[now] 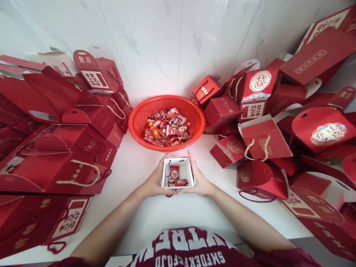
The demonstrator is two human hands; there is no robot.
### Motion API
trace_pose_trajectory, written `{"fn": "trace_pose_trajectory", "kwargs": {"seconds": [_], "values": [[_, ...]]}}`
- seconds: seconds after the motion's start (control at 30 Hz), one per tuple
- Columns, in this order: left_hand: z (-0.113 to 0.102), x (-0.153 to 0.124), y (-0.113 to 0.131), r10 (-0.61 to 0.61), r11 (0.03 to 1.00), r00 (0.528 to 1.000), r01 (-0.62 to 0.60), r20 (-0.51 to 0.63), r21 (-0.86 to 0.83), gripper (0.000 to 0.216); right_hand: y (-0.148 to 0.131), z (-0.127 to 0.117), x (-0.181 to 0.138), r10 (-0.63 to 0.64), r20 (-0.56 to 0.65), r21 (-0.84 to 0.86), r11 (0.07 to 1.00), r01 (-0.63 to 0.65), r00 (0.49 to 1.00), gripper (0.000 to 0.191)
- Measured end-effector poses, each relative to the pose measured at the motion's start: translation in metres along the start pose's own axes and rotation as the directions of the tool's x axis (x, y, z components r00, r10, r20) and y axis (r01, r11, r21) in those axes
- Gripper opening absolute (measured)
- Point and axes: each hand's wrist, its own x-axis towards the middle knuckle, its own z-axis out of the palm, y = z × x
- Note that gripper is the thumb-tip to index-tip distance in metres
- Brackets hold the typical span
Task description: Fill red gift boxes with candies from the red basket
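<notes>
Between my two hands is a small open-topped gift box point(178, 162), white inside, held over the table just in front of the basket. My left hand point(154, 181) grips its left side, and my right hand point(200, 180) grips its right side; the fingertips come together near the bottom edge. Inside the box lie a red wrapped candy point(174, 174) and a smaller red wrapped piece point(181, 182). Beyond the box stands a red plastic basket point(133, 128) holding many wrapped candies point(167, 128). The outside of the box is mostly hidden by my hands.
Red gift boxes point(80, 141) with rope handles are stacked along the left side. A loose pile of similar red boxes point(264, 137) fills the right side, some tilted. A white marbled wall point(167, 48) rises behind the white table point(133, 159).
</notes>
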Motion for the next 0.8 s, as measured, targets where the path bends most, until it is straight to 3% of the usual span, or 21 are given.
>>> {"fn": "trace_pose_trajectory", "kwargs": {"seconds": [0.13,0.23,0.37,0.47,0.57,0.6,0.63,0.67,0.7,0.8], "values": [[-0.012,0.001,0.007,-0.022,1.0,0.997,0.022,0.077,0.006,0.139,0.001,-0.001,0.001,0.0,-0.029,0.028,1.0,0.001,1.0,0.147],[-0.035,-0.002,0.027,-0.033,0.993,0.995,0.023,0.09,0.112,0.117,-0.001,-0.001,0.003,-0.016,-0.026,0.034,0.999,0.016,1.0,0.146],[-0.065,-0.011,0.083,-0.099,0.891,0.991,0.131,-0.094,0.436,0.065,-0.003,0.0,0.003,-0.026,-0.008,0.082,0.996,0.027,1.0,0.142],[-0.076,0.0,0.129,-0.026,0.776,0.958,0.199,-0.284,0.599,0.044,-0.002,0.0,0.003,-0.011,-0.004,0.058,0.998,0.011,1.0,0.142],[-0.086,0.042,0.155,0.011,0.749,0.941,0.217,-0.338,0.626,0.047,0.001,-0.001,0.002,0.006,0.001,-0.008,1.0,-0.006,1.0,0.145],[-0.091,0.062,0.157,-0.026,0.724,0.936,0.26,-0.352,0.639,0.051,0.002,-0.001,0.002,0.005,0.001,-0.02,1.0,-0.005,1.0,0.145],[-0.096,0.084,0.156,-0.095,0.644,0.917,0.354,-0.388,0.678,0.054,0.003,-0.002,0.002,0.005,0.003,-0.026,1.0,-0.005,1.0,0.146],[-0.102,0.106,0.153,-0.222,0.504,0.885,0.464,-0.409,0.728,0.057,0.003,-0.002,0.002,0.007,0.006,-0.029,1.0,-0.007,1.0,0.146],[-0.107,0.127,0.148,-0.274,0.444,0.862,0.506,-0.426,0.739,0.059,0.003,-0.003,0.002,0.011,0.01,-0.031,0.999,-0.01,1.0,0.146],[-0.121,0.174,0.131,-0.359,0.39,0.838,0.534,-0.41,0.75,0.053,0.0,-0.004,0.003,0.023,0.029,-0.045,0.999,-0.022,0.999,0.148]]}}
